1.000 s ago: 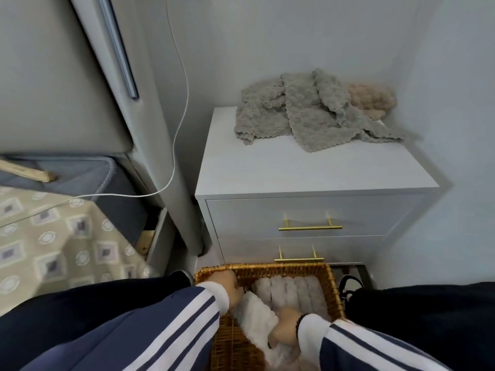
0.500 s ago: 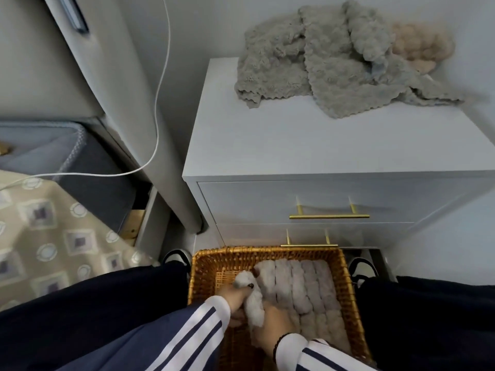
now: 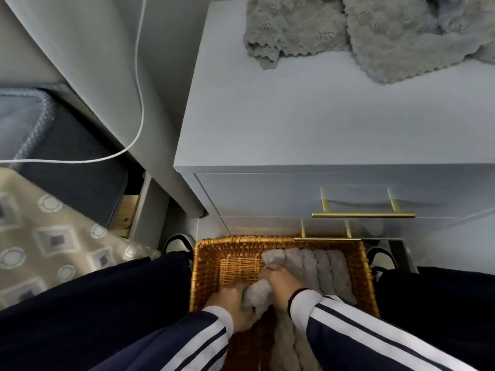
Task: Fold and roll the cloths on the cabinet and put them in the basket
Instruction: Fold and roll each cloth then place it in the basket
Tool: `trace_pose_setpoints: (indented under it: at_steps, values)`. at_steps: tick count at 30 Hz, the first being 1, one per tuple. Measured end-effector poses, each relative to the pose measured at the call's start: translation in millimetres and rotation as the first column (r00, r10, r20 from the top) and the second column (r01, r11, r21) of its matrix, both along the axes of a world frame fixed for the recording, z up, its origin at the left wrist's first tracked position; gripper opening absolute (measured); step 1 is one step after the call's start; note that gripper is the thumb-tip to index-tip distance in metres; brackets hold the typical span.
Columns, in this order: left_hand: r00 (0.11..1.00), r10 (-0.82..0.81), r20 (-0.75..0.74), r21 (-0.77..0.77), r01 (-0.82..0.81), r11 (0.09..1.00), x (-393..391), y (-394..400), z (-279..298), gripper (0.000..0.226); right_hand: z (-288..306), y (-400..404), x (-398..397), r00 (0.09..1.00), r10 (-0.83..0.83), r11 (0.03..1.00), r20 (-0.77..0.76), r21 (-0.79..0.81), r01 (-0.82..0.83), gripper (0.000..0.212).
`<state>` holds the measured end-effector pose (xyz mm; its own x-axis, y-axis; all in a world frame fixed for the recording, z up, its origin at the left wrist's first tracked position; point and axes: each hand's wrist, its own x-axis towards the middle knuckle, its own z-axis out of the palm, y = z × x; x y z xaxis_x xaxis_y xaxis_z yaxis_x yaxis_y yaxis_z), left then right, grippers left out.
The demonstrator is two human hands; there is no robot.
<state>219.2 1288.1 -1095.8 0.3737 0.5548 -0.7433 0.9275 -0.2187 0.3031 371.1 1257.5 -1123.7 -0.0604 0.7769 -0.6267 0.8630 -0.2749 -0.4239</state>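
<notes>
Tucking: both hands work one rolled cloth [image 3: 258, 294] into the row inside the basket [image 3: 206, 263].
Step in hand: placing a finished roll; by my judgement the fold and roll of this piece are done and only its seating remains.
Left hand [image 3: 231, 307]: fingers curled round the near end of the roll, gripping it from the left side.
Right hand [image 3: 281, 283]: lies over the top of the roll, fingers bent down onto it; a dark bead bracelet [image 3: 293, 298] sits at the wrist.
Basket contents: a row of rolled cloths [image 3: 318, 266] lies side by side along the right part; the held roll touches the leftmost of them.
Basket space: bare wicker floor shows in the left part, room for more rolls.
Basket position: on the floor between the person's knees, just in front of the cabinet [image 3: 308, 116] drawers.
Remaining work: a heap of loose grey cloths [image 3: 375, 36] lies on the cabinet top at the back, unfolded.
Next move calls for: letting go once the roll sits snug, then reaching up for one loose cloth without dragging its neighbours off the edge.
Risk: a roll released loosely may unwind.
</notes>
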Motion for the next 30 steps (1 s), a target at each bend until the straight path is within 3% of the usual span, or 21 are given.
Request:
trace_pose_setpoints:
  at_steps: [4, 6, 9, 11, 15, 17, 20, 25, 27, 30]
  values:
    - [0.990, 0.138, 0.020, 0.032, -0.138, 0.990, -3, 9, -15, 0.039, 0, 1, -3, 0.987, -0.162, 0.973, -0.006, 0.166, 0.160, 0.051]
    - [0.969, 0.246, 0.033, 0.063, -0.247, 0.967, -5, 11, -23, 0.035, -1, -3, -10, 0.951, -0.309, 0.931, -0.021, 0.200, 0.307, 0.046]
    - [0.933, 0.355, 0.056, 0.104, -0.359, 0.928, -9, 11, -41, 0.042, -11, -9, -26, 0.808, -0.562, 0.822, -0.174, -0.008, 0.570, 0.029]
    - [0.931, 0.357, 0.080, 0.116, -0.365, 0.924, -9, 8, -48, 0.048, -22, -8, -32, 0.686, -0.680, 0.732, -0.259, -0.173, 0.660, 0.026]
    - [0.940, 0.306, 0.149, 0.159, -0.328, 0.931, -2, 2, -56, 0.051, -43, 6, -23, 0.509, -0.794, 0.607, -0.333, -0.390, 0.692, 0.030]
    - [0.937, 0.306, 0.171, 0.112, -0.327, 0.938, 0, -1, -63, 0.047, -51, 14, -19, 0.465, -0.803, 0.595, -0.374, -0.450, 0.666, 0.029]
    - [0.924, 0.336, 0.182, 0.019, -0.345, 0.938, 2, -6, -67, 0.043, -55, 22, -19, 0.419, -0.823, 0.566, -0.383, -0.491, 0.663, 0.048]
    - [0.863, 0.468, 0.189, -0.099, -0.457, 0.884, 14, -8, -71, 0.080, -48, 26, -22, 0.498, -0.786, 0.617, -0.367, -0.407, 0.674, 0.059]
    - [0.898, 0.396, 0.189, -0.117, -0.380, 0.918, 15, -7, -77, 0.096, -46, 28, -20, 0.521, -0.768, 0.639, -0.372, -0.382, 0.668, 0.060]
    - [0.953, 0.257, 0.163, -0.057, -0.251, 0.966, 19, -3, -77, 0.099, -44, 30, -13, 0.585, -0.732, 0.681, -0.350, -0.343, 0.647, 0.054]
